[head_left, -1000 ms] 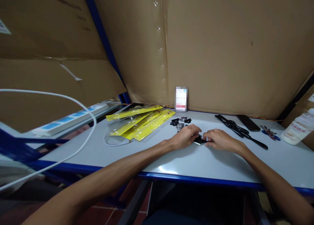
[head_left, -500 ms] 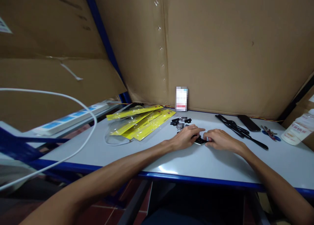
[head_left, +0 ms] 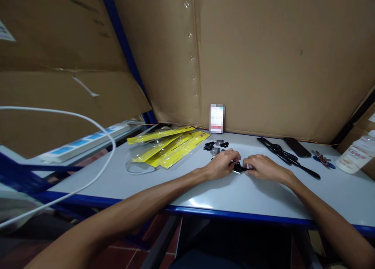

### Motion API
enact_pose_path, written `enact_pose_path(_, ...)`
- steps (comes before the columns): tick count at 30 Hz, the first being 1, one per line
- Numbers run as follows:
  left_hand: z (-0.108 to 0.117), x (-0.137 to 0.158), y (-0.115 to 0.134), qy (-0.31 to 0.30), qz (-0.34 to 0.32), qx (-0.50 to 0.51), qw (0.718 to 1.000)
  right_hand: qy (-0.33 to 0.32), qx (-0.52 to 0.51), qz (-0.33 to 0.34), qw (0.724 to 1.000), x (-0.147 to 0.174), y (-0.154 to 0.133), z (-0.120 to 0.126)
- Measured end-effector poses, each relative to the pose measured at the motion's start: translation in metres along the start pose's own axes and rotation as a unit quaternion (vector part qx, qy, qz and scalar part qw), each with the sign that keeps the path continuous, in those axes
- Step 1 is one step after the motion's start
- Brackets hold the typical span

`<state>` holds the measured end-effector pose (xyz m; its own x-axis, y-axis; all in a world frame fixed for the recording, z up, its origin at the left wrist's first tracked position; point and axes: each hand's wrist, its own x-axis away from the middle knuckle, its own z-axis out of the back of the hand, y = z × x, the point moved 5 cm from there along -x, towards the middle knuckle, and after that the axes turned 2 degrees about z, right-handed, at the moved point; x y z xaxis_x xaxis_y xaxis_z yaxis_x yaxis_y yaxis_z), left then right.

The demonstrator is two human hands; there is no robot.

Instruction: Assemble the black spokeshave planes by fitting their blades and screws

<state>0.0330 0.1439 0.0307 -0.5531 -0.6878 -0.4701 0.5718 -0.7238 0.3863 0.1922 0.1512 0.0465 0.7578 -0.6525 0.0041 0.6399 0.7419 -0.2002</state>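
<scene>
Both hands meet over the table (head_left: 181, 190), around a small black piece (head_left: 238, 168) with a shiny silver lower edge. My left hand (head_left: 222, 164), its fingers curled, grips this piece from the left side. From the right, my right hand (head_left: 259, 166) pinches its narrow black end between thumb and forefinger. The fingers cover much of the piece, and its exact kind cannot be made out. Just beyond my left hand lie several small black clip-like parts (head_left: 209, 146) and thin silver metal pieces (head_left: 216, 150).
Yellow cards with clear plastic packaging (head_left: 178, 148) are piled on the left. Several long black handles (head_left: 277, 151), a dark phone (head_left: 297, 147), keys (head_left: 322, 159) and a bottle (head_left: 355, 156) occupy the right. Another phone (head_left: 216, 118) leans at the back; a white cable (head_left: 113, 144) loops near a power strip (head_left: 84, 142).
The left forefinger, stretched out to the right before, has curled back towards the black piece, which shows a little more. My right hand has hardly moved.
</scene>
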Motion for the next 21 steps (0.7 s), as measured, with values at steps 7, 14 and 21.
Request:
enact_pose_path(7, 0.0008, 0.0004, 0.0007, -0.006, -0.022, -0.019, 1.000, -0.006, 0.005, -0.007, 1.000, 0.0004, -0.0026, 0.0017)
enact_pose_path(14, 0.0000, 0.0000, 0.0004, 0.001, 0.008, 0.011, 1.000, 0.001, 0.006, 0.000, 1.000, -0.0002, -0.0003, 0.0001)
enact_pose_path(21, -0.0005, 0.0003, -0.0036, 0.002, -0.006, -0.021, 1.000, -0.006, 0.010, -0.002, 1.000, 0.0008, -0.0037, 0.0028)
